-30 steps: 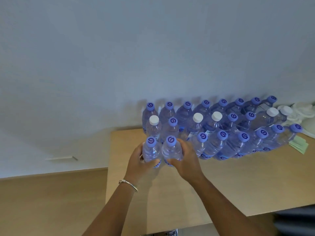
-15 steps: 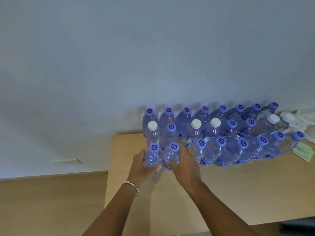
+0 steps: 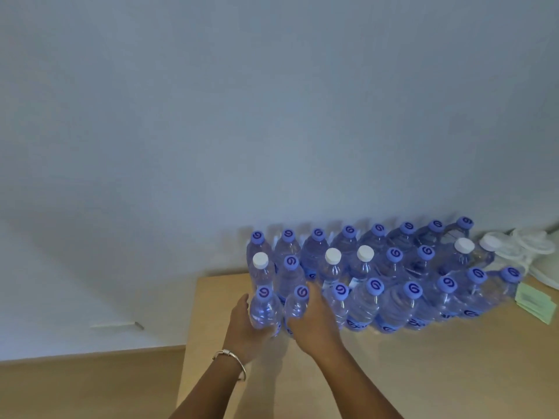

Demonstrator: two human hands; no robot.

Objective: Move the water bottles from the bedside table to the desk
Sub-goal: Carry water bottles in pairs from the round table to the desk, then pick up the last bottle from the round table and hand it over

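Note:
Several clear water bottles with purple or white caps stand in three rows on the light wooden desk, against the wall. At the left end of the front row, my left hand grips one purple-capped bottle from its left side. My right hand grips the bottle beside it from the right. Both bottles stand upright, touching each other and the row of bottles to their right. A bracelet circles my left wrist.
Green paper slips lie on the desk right of the bottles. White round objects sit at the far right by the wall. The desk's left edge runs just left of my left hand; a lower wooden surface lies beyond it.
Both hands slid the two bottles slightly farther in, up against the back rows. The view tilted up a little, so everything sits lower in the frame.

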